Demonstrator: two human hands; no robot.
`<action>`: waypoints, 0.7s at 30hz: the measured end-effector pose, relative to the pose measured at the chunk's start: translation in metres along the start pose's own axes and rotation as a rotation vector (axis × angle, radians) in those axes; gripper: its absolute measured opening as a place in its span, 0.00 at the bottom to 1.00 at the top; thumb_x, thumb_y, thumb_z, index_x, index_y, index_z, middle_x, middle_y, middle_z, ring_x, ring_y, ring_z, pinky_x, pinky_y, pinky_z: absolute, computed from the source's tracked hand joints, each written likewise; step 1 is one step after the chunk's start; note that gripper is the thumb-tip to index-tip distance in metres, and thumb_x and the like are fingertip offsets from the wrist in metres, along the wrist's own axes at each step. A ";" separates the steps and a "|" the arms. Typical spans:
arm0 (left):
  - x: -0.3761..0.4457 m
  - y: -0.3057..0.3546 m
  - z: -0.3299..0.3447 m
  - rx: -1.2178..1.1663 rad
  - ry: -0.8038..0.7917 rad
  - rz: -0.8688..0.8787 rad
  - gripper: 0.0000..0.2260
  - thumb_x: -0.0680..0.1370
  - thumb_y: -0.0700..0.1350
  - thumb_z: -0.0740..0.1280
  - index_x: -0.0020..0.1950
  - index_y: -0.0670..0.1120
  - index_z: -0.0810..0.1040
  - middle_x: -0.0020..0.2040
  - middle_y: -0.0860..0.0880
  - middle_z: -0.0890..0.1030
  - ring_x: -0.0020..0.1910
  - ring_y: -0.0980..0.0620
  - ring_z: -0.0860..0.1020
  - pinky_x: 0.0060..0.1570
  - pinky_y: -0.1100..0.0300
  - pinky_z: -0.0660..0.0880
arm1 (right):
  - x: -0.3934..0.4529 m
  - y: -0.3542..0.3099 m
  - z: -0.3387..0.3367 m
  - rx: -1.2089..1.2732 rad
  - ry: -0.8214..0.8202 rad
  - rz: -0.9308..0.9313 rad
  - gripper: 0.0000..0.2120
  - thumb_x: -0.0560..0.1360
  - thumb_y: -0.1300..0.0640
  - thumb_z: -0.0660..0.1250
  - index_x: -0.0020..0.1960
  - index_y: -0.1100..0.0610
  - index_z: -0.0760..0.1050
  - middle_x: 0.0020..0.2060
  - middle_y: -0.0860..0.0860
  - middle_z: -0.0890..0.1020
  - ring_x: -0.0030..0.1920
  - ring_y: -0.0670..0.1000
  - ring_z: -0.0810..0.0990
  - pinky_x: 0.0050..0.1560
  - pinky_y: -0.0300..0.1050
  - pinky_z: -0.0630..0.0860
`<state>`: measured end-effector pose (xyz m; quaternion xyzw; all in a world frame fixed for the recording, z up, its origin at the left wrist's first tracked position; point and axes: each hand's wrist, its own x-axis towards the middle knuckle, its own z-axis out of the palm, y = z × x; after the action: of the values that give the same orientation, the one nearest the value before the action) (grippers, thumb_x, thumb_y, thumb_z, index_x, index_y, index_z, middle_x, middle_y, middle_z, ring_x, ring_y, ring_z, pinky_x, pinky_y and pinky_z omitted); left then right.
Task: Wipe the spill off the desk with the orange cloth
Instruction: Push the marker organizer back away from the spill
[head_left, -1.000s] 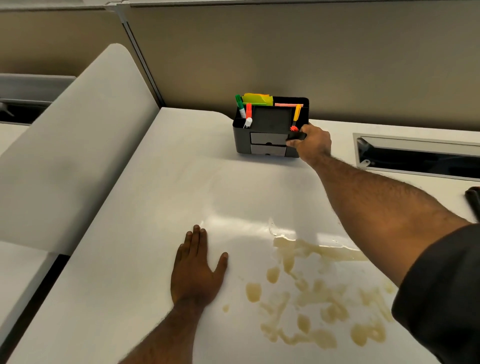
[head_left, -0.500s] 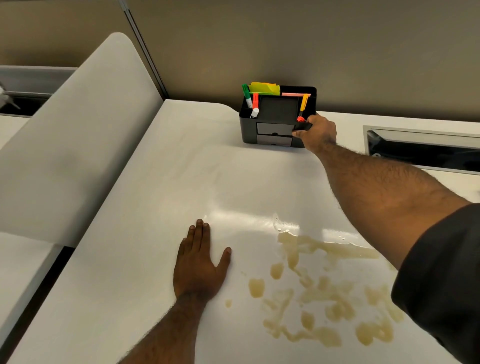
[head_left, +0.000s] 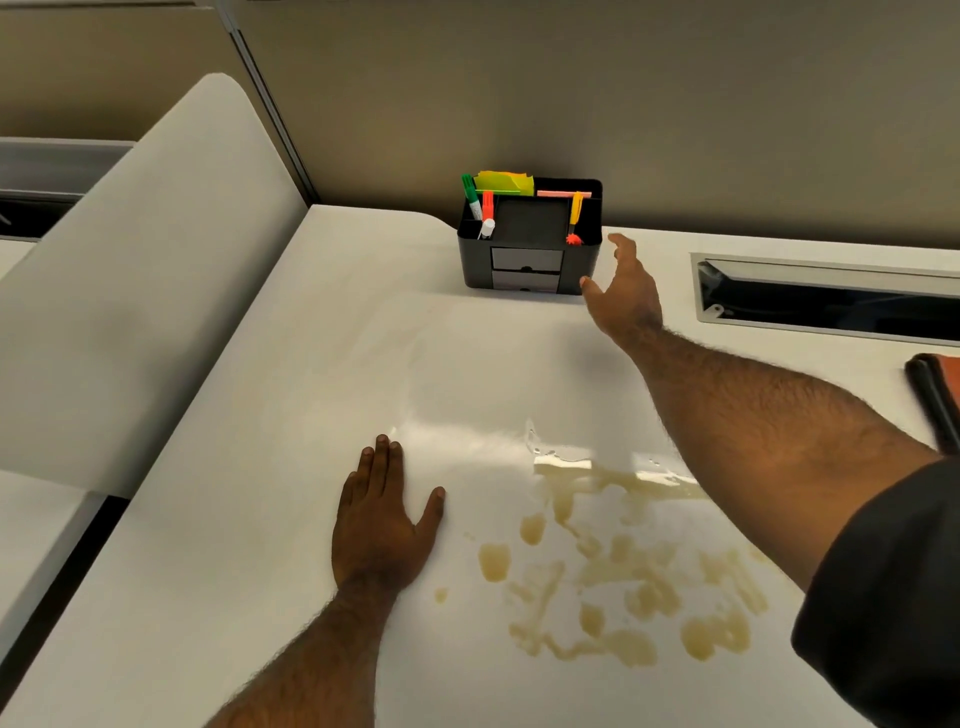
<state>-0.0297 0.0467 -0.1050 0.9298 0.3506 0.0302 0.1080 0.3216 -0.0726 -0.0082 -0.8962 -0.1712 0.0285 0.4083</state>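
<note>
Two hands out: left hand (head_left: 382, 525) lies flat on the white surface (head_left: 291, 415), grip spread wide, tan spill (head_left: 618, 566) just right of it; right hand (head_left: 626, 291) hovers fingers apart, empty, just beside the black organizer (head_left: 530, 254).

Two bare arms and one dark sleeve

Both arms are hairy and bare to the hands. The right arm wears a short dark sleeve (head_left: 883, 597), loose, plain, with no marks on it.
</note>
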 end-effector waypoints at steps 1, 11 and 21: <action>0.000 0.000 0.000 -0.003 -0.002 0.001 0.37 0.76 0.68 0.48 0.80 0.48 0.51 0.80 0.53 0.50 0.79 0.53 0.51 0.76 0.56 0.51 | -0.007 0.003 -0.003 -0.004 -0.003 0.007 0.30 0.76 0.54 0.68 0.74 0.53 0.59 0.71 0.57 0.70 0.68 0.60 0.72 0.66 0.53 0.70; 0.001 0.000 -0.008 -0.001 -0.105 0.002 0.38 0.76 0.68 0.45 0.80 0.47 0.46 0.81 0.51 0.45 0.80 0.52 0.46 0.77 0.55 0.48 | -0.077 0.024 -0.031 -0.106 -0.068 0.014 0.28 0.76 0.47 0.67 0.72 0.54 0.64 0.69 0.54 0.72 0.68 0.57 0.71 0.67 0.55 0.70; 0.020 0.040 -0.048 0.011 -0.300 -0.033 0.32 0.78 0.61 0.56 0.76 0.42 0.59 0.79 0.43 0.58 0.77 0.44 0.57 0.72 0.49 0.61 | -0.128 0.026 -0.063 -0.276 -0.114 -0.088 0.28 0.75 0.45 0.67 0.71 0.54 0.66 0.72 0.52 0.70 0.70 0.55 0.68 0.69 0.52 0.65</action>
<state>0.0048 0.0389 -0.0494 0.9185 0.3460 -0.1128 0.1543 0.2208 -0.1758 0.0029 -0.9324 -0.2355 0.0378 0.2714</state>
